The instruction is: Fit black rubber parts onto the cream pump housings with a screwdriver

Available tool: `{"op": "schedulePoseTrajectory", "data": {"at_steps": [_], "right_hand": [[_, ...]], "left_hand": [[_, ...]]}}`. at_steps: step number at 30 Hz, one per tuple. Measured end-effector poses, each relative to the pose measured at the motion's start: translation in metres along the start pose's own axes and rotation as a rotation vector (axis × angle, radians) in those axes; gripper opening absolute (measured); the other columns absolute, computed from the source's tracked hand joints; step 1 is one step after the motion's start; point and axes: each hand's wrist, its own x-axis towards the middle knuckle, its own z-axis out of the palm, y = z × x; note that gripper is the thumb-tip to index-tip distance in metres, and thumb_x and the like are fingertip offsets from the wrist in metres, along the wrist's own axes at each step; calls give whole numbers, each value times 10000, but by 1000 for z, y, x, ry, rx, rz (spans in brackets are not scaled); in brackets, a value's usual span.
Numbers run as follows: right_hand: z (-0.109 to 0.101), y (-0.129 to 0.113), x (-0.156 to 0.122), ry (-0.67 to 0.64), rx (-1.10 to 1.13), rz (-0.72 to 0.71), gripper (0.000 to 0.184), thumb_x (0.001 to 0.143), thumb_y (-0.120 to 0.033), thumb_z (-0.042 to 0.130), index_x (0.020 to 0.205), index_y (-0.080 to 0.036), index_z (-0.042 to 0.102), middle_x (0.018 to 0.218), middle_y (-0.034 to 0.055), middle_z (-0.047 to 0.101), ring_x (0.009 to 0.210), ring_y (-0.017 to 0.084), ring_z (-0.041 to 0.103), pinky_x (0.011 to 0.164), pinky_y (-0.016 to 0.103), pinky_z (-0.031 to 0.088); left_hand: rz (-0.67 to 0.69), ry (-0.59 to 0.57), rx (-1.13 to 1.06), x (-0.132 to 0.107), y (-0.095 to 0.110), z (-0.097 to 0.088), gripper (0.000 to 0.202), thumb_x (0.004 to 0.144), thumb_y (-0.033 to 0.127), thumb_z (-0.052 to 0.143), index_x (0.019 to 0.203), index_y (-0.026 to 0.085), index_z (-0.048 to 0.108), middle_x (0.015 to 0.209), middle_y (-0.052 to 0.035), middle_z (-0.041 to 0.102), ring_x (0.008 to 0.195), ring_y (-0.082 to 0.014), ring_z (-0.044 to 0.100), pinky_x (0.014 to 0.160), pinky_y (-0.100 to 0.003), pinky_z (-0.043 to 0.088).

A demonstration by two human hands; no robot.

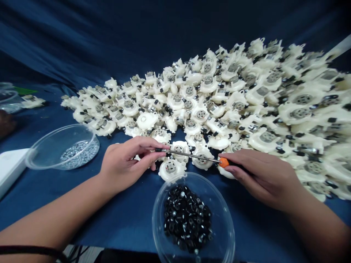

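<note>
My right hand (260,175) grips the orange handle of a screwdriver (192,156), whose thin metal shaft runs left across the table. My left hand (128,160) pinches the shaft's dark tip between thumb and fingers. Just below the shaft lies a white plastic housing (171,168) with a round metal centre. Behind it spreads a large heap of the same white housings (233,98).
A clear bowl of small black parts (189,217) sits close in front of me. A clear bowl of small silver screws (65,148) stands to the left, beside a white flat object (11,164). Dark blue cloth (131,215) covers the table.
</note>
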Motion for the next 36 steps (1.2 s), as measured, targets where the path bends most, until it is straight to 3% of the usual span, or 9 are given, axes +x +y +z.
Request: {"op": "schedulePoseTrajectory", "data": {"at_steps": [14, 21, 36], "right_hand": [[0, -1, 1, 8, 51, 31, 191, 1278, -275, 640, 1422, -251, 763, 1114, 74, 920, 898, 221, 909, 753, 284, 701], [-1, -2, -1, 20, 115, 62, 295, 1216, -211, 719, 1478, -302, 819, 1156, 60, 936, 940, 252, 918, 766, 320, 726], [-1, -2, -8, 89, 69, 105, 270, 1186, -291, 820, 1455, -293, 795, 1141, 72, 930, 865, 246, 906, 784, 359, 751]], "left_hand": [[-68, 9, -108, -1, 2, 3, 157, 1168, 151, 893, 1260, 258, 825, 1200, -12, 994, 629, -124, 875, 614, -245, 750], [-91, 22, -163, 0, 5, 5, 117, 1178, 186, 892, 1247, 257, 829, 1182, -42, 995, 613, -150, 871, 586, -279, 764], [-70, 18, -146, 0, 2, 5, 178, 1143, 121, 904, 1242, 257, 845, 1203, -32, 995, 615, -135, 869, 613, -258, 771]]}}
